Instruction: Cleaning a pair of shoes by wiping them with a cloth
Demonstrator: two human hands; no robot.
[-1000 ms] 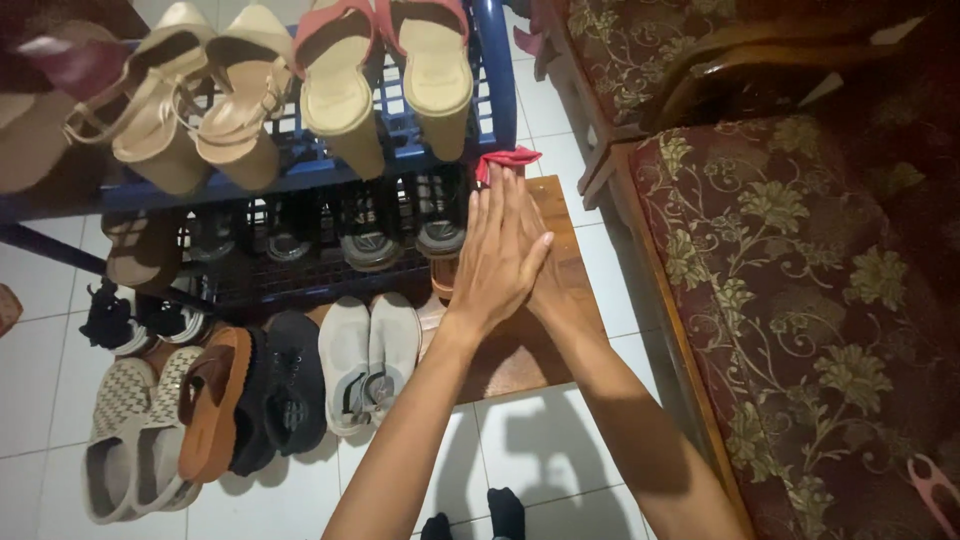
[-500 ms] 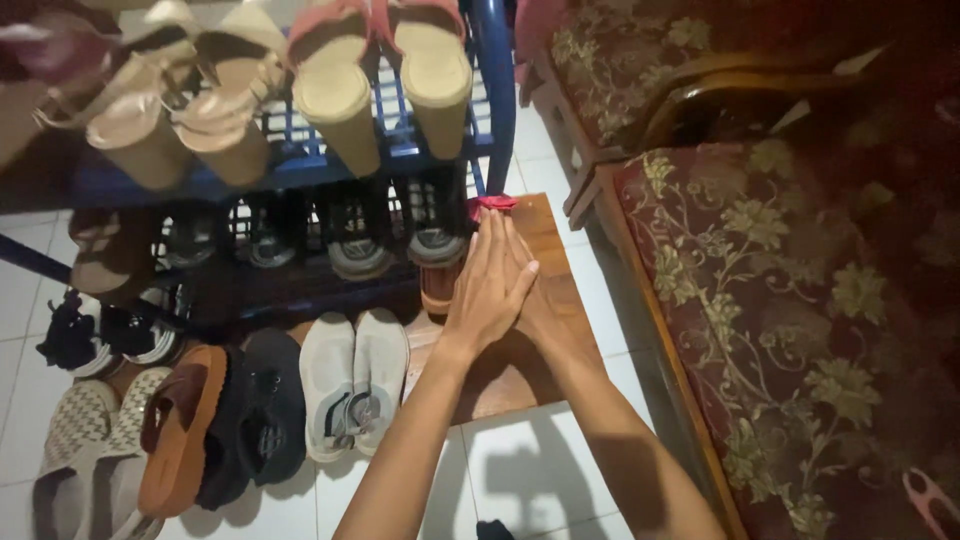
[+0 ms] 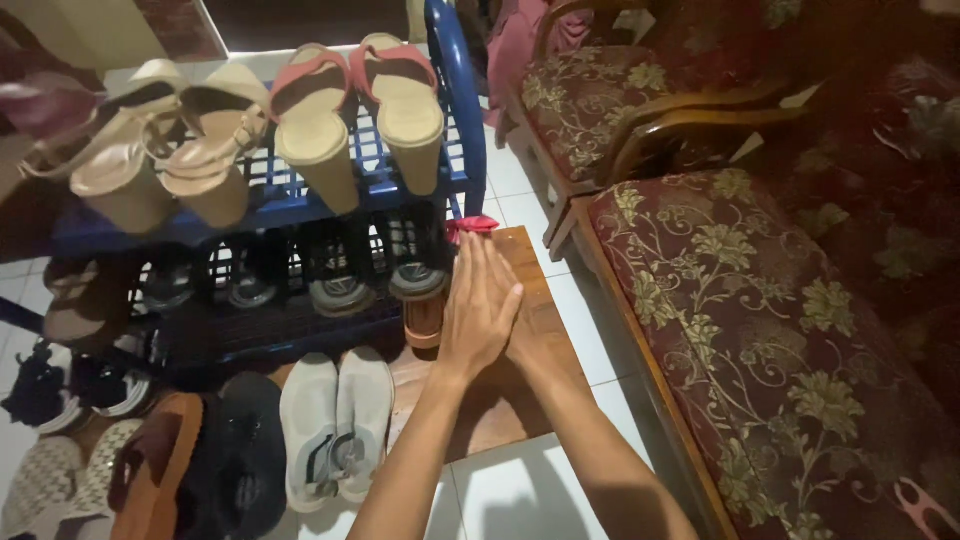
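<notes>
My only view comes from the head camera, looking steeply down and forward from standing height. It faces the blue plastic shoe rack (image 3: 455,120) ahead, close enough that my forearms enter from the bottom edge, with the floral maroon upholstered bench (image 3: 760,330) filling the right.

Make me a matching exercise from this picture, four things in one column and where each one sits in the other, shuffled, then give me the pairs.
Things:
1. red-strap wedge sandals
2. white sneakers
3. red cloth
4. flowered sofa seat

Places:
A. on the floor in front of the blue shoe rack
B. to the right of the wooden board
C. on the rack's top shelf
D. just beyond the fingertips of the left hand, which lies against the right hand

Pairs: 1-C, 2-A, 3-D, 4-B
</notes>
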